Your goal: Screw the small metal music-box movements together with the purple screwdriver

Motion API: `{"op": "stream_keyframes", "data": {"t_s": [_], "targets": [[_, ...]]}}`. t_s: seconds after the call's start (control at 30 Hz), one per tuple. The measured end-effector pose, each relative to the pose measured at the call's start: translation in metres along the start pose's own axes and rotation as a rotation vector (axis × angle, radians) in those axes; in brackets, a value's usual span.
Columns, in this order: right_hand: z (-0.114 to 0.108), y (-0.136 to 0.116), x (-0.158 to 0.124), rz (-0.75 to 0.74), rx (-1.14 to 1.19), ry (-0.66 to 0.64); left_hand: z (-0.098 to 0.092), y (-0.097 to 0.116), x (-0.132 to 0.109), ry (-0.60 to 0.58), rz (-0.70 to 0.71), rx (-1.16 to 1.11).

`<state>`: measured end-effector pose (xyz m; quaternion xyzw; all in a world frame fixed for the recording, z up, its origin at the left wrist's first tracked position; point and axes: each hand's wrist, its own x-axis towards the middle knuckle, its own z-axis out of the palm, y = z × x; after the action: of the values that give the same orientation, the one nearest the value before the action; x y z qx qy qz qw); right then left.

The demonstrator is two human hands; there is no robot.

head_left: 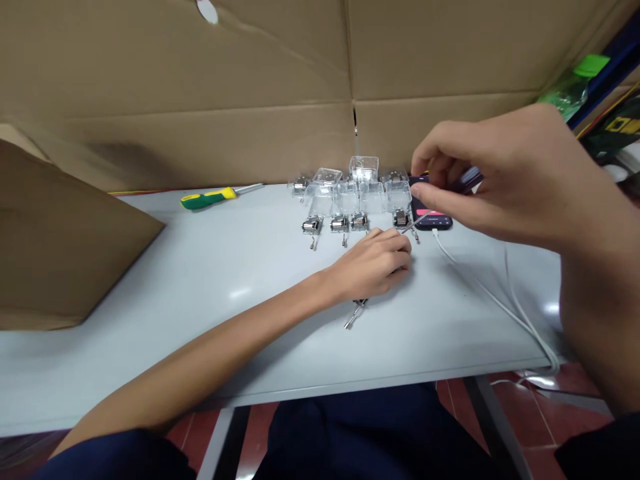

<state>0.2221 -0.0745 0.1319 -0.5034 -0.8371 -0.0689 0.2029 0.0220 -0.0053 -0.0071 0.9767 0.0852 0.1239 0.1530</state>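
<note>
My left hand (379,263) rests on the table with its fingers curled round a hand-crank music box movement (357,311). Only the crank and a bit of that movement show below the wrist; the rest is hidden under the hand. Raised to the right, my right hand (493,180) is closed on a screwdriver (424,217). Its thin metal shaft slants down to the left hand's fingers, and its handle is mostly covered by the palm. Several more crank movements (312,225) stand in a row just beyond, with clear plastic cases (371,197) behind them.
A green and yellow screwdriver (207,199) lies at the back left. A phone (433,220) with a white cable (480,283) is under and beside my right hand. Cardboard (210,87) walls the back; a brown cardboard piece (70,247) covers the left. A green-capped bottle (575,87) stands right.
</note>
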Motion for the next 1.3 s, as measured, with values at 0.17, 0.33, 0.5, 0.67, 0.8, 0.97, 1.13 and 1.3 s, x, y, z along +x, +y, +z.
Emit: {"op": "stream_keyframes", "data": {"t_s": [0.17, 0.33, 0.5, 0.67, 0.8, 0.97, 1.13, 1.3], "targets": [[0.001, -0.002, -0.001, -0.021, 0.064, -0.036, -0.014, 0.004, -0.006, 0.032, -0.07, -0.03], [0.012, -0.008, 0.002, -0.082, 0.167, -0.097, -0.036, 0.011, -0.031, 0.081, -0.234, -0.283], [0.031, -0.016, 0.004, -0.152, 0.246, -0.177, -0.046, 0.013, -0.056, 0.153, -0.357, -0.246], [0.048, -0.022, 0.006, -0.23, 0.317, -0.139, -0.046, 0.014, -0.061, 0.131, -0.292, -0.343], [0.057, -0.026, 0.006, -0.207, 0.353, -0.071, -0.042, 0.013, -0.062, 0.09, -0.269, -0.356], [0.065, -0.027, 0.006, -0.21, 0.371, -0.093, -0.036, 0.005, -0.064, 0.029, -0.261, -0.399], [0.071, -0.028, 0.006, -0.223, 0.367, -0.107, -0.035, 0.0, -0.064, 0.015, -0.237, -0.414], [0.072, -0.029, 0.005, -0.232, 0.354, -0.111, -0.037, 0.0, -0.063, 0.007, -0.237, -0.43]]}}
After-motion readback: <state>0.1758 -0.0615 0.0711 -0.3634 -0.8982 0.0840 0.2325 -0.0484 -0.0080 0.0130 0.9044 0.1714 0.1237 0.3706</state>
